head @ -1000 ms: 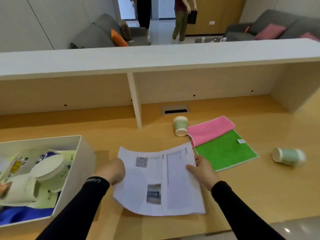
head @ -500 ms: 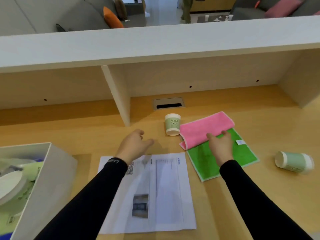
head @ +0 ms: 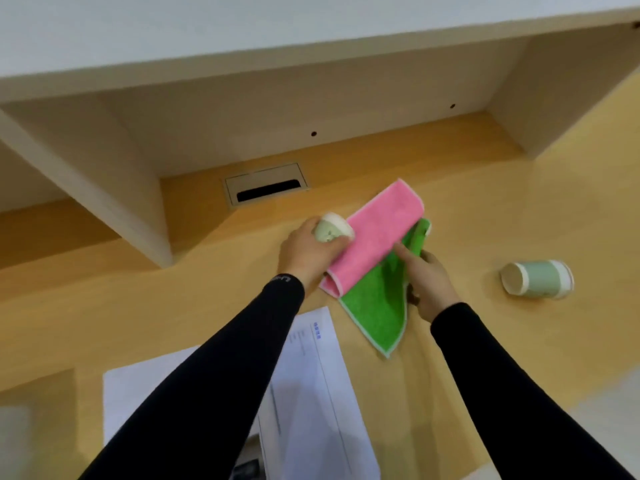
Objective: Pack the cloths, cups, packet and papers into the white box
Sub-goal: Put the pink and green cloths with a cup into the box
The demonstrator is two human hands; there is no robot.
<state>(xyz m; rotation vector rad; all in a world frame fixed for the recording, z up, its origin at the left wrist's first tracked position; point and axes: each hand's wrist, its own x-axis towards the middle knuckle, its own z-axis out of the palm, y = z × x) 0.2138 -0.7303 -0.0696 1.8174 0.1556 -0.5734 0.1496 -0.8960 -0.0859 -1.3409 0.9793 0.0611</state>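
Observation:
My left hand [head: 304, 254] is wrapped around a small pale green paper cup [head: 331, 230], tilted beside the pink cloth [head: 377, 237]. The pink cloth lies folded over the green cloth [head: 377, 306]. My right hand [head: 426, 282] grips the green cloth's right edge and folds it up and inward. A second pale green cup [head: 536, 279] lies on its side to the right on the wooden desk [head: 502, 202]. The white papers [head: 311, 393] lie flat near me, partly under my left arm. The white box is out of view.
A white overhead shelf [head: 242, 32] with a divider panel [head: 104, 202] runs along the back of the desk. A grey cable slot [head: 266, 187] is set into the desk behind the cup.
I let go of the papers, which now lie on the desk. My left hand reached forward and took the small cup. My right hand moved to the green cloth and lifted its edge. The view tilted down.

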